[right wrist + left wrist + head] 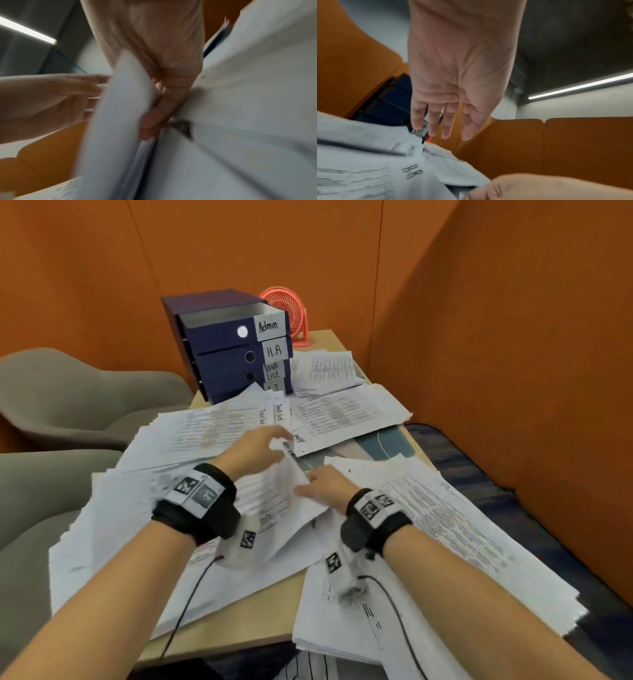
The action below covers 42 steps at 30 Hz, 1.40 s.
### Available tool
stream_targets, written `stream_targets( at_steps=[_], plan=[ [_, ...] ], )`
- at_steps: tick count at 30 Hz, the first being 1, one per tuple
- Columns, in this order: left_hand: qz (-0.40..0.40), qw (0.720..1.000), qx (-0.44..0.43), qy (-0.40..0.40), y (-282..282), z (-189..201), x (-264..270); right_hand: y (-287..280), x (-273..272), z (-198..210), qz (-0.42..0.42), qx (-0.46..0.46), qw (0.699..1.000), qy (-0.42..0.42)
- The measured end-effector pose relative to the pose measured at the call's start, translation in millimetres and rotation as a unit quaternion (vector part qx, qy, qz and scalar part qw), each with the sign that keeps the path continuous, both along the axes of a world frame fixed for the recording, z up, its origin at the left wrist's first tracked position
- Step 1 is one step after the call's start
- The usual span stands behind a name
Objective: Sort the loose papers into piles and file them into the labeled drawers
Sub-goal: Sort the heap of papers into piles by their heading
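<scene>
Loose printed papers cover the desk (239,621) in several spread piles; one pile (212,429) is headed "Task list". A dark blue drawer unit (233,361) at the back carries the labels Admin, H.R, Task List and I.T. Its top Admin drawer (219,332) is pulled out. My right hand (325,486) (154,115) pinches the edge of one sheet (281,491) (123,108) and lifts it off the middle pile. My left hand (263,445) (447,127) hovers at the sheet's far end with straight fingers, holding nothing. Below it lies a page marked "HR" (412,173).
A pink desk fan (287,306) stands behind the drawer unit. Grey chairs (68,405) sit left of the desk, and orange partition walls (513,337) close in the back and right. A thick pile (445,525) overhangs the desk's right front corner. Cables trail from both wrist cameras.
</scene>
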<state>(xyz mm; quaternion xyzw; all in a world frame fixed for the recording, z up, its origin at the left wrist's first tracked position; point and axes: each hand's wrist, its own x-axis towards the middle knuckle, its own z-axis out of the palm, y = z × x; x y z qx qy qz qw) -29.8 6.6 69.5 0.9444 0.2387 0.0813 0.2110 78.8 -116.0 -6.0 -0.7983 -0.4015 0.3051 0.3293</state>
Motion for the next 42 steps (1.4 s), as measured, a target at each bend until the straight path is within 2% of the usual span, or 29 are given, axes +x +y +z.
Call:
stream_targets(
  at_steps=[3, 5, 7, 8, 10, 12, 14, 17, 24, 30, 32, 35, 39, 42],
  plan=[
    [0.028, 0.997, -0.071, -0.008, -13.2, -29.4, 2.4, 3.7, -7.4, -8.4, 0.026, 0.01, 0.999, 0.038],
    [0.038, 0.992, -0.114, -0.034, -20.0, -43.2, 4.5, -8.8, 13.9, 0.8, -0.043, 0.052, 0.995, 0.077],
    [0.024, 0.985, -0.169, -0.012, -29.3, -51.1, 8.1, -28.5, 49.1, 7.0, -0.132, 0.08, 0.987, 0.048],
    [0.018, 0.981, -0.195, 0.011, -34.4, -53.7, 10.8, -39.9, 65.6, 7.3, -0.149, 0.074, 0.985, 0.039],
    [0.017, 0.976, -0.209, 0.057, -41.6, -58.9, 18.4, -58.8, 84.1, 4.1, -0.117, 0.011, 0.992, 0.036],
    [0.018, 0.983, -0.164, 0.077, -45.0, -61.6, 27.0, -69.5, 87.2, -0.1, -0.071, -0.043, 0.996, 0.039],
    [0.033, 0.987, -0.153, 0.045, -46.2, -63.0, 33.4, -72.6, 82.9, 1.2, -0.057, -0.042, 0.997, 0.044],
    [0.028, 0.979, -0.201, -0.001, -47.8, -64.1, 36.2, -68.2, 82.8, -0.2, -0.03, -0.048, 0.998, 0.008],
    [0.054, 0.95, -0.307, -0.003, -47.7, -73.0, 30.7, -61.0, 86.5, -9.9, -0.013, -0.07, 0.994, -0.085],
    [0.027, 0.965, -0.261, 0.022, -47.0, -70.0, 34.4, -50.1, 83.9, -9.3, 0.006, -0.094, 0.983, -0.155],
    [0.018, 0.966, -0.256, 0.026, -46.6, -68.3, 33.3, -50.1, 81.7, -7.5, 0.006, -0.063, 0.987, -0.148],
    [0.016, 0.972, -0.236, 0.004, -45.6, -68.7, 32.0, -55.7, 81.2, -6.0, -0.017, 0.033, 0.993, -0.111],
    [0.041, 0.978, -0.199, -0.049, -48.8, -68.0, 36.1, -62.7, 94.7, -11.1, -0.098, 0.122, 0.982, -0.103],
    [0.05, 0.977, -0.177, -0.107, -49.7, -64.8, 41.3, -68.2, 102.0, -6.1, -0.121, 0.183, 0.976, -0.01]
  ],
)
